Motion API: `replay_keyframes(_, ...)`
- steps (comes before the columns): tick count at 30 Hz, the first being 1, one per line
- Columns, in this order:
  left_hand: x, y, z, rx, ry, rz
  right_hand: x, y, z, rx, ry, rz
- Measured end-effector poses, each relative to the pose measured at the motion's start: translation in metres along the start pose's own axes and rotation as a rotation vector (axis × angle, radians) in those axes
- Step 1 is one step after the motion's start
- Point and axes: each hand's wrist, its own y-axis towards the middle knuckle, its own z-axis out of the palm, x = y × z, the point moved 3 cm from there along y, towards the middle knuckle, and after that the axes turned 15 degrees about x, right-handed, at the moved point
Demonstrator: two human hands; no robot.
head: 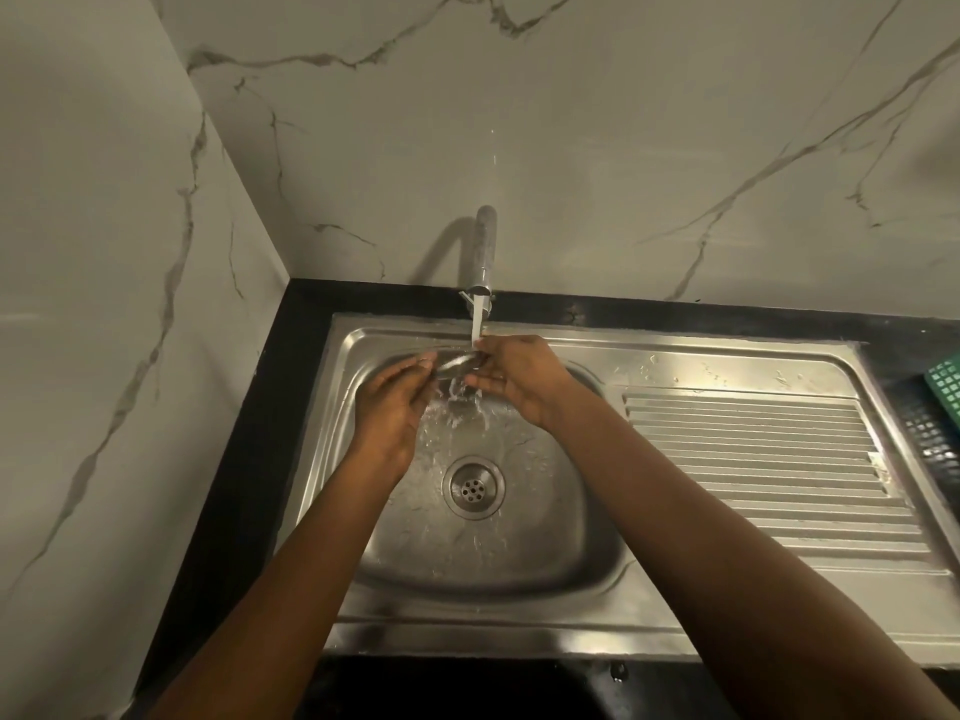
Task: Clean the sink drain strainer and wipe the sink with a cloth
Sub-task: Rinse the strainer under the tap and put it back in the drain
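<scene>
Black counter [244,459] frames steel sink [519,610]; marble walls [623,148].

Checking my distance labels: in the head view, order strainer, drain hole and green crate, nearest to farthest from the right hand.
1. Strainer, held by the right hand, under the tap.
2. Drain hole, below it, mid-basin.
3. Green crate, at the far right edge.

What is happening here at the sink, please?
A person holds a small metal strainer between the left hand and the right hand, under water running from the tap. The water splashes down into the steel sink. The drain below sits uncovered. No cloth is in view, so the wiping seems not yet begun. A green rack lies at the far right.
</scene>
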Motion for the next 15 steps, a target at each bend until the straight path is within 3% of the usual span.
replay_keyframes(7, 0.001, 0.000, 0.001, 0.032, 0.122, -0.026, 0.003, -0.008, -0.002, 0.028, -0.292, -0.097)
replay_keyframes(11, 0.000, 0.010, 0.006, 0.023, 0.309, -0.034, 0.001, -0.011, -0.016, -0.073, -0.558, -0.083)
replay_keyframes(15, -0.005, 0.026, 0.010, 0.068, 0.393, -0.050, -0.006, -0.016, -0.032, -0.174, -0.556, -0.085)
